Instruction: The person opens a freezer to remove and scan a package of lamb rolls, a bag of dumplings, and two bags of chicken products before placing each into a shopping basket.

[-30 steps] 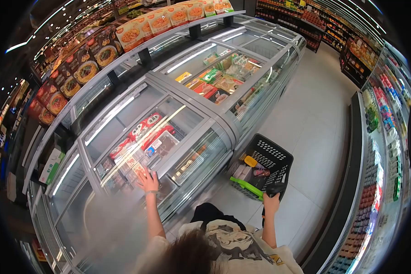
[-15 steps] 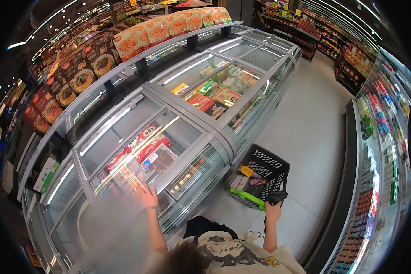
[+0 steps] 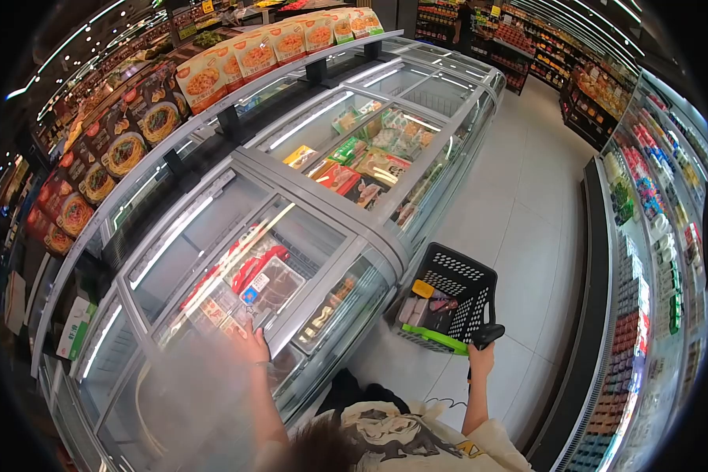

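Observation:
My left hand rests on the glass-topped chest freezer near its front rail, fingers stretched out and partly smeared by a grey haze. Beneath the glass, just beyond the fingertips, lie a dark clear-topped pack with a white-and-blue label and several red bags. My right hand is closed round the black handle of a black shopping basket with a green front bar. Inside the basket are a yellow-topped item and a few small packs.
A neighbouring freezer section holds green and red frozen packs. Boxes with noodle pictures line the shelf above. At right stands a lit refrigerated shelf with a dark base, across the tiled aisle. A person stands near the far shelves.
The view has shifted slightly, so the freezer's far end and the noodle boxes sit further left. My left hand's fingers look less spread over the glass. The right hand keeps the basket handle.

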A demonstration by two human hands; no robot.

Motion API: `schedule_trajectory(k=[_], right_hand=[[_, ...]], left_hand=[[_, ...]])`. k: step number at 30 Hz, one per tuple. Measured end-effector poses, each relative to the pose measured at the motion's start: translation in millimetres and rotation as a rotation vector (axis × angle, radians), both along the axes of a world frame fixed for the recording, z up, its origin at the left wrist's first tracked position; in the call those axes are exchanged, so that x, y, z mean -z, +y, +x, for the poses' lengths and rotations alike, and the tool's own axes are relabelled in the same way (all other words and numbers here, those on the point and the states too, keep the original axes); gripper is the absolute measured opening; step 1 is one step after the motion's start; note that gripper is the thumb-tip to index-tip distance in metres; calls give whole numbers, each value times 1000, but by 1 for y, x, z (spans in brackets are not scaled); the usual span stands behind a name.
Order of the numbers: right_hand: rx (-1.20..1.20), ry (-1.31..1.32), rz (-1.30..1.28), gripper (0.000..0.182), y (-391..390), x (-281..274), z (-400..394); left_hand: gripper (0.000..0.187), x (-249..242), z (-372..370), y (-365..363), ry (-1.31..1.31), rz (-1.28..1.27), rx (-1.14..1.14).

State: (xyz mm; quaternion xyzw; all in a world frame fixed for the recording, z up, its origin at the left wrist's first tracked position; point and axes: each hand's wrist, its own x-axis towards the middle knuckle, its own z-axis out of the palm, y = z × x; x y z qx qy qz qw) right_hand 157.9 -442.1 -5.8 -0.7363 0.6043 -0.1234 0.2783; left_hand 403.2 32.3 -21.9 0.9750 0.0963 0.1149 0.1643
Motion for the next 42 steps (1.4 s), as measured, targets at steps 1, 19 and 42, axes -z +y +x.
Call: schedule_trajectory(k=[1, 19, 42], right_hand=[[6, -5, 22, 57, 3, -7, 6], [-845, -390, -50, 40, 202, -164, 203], [-1835, -185, -122, 63, 318, -67, 337]], left_hand=[[39, -7, 1, -4, -7, 17, 11], [41, -4, -4, -6, -40, 19, -18], [35, -37, -14, -20, -106, -92, -267]])
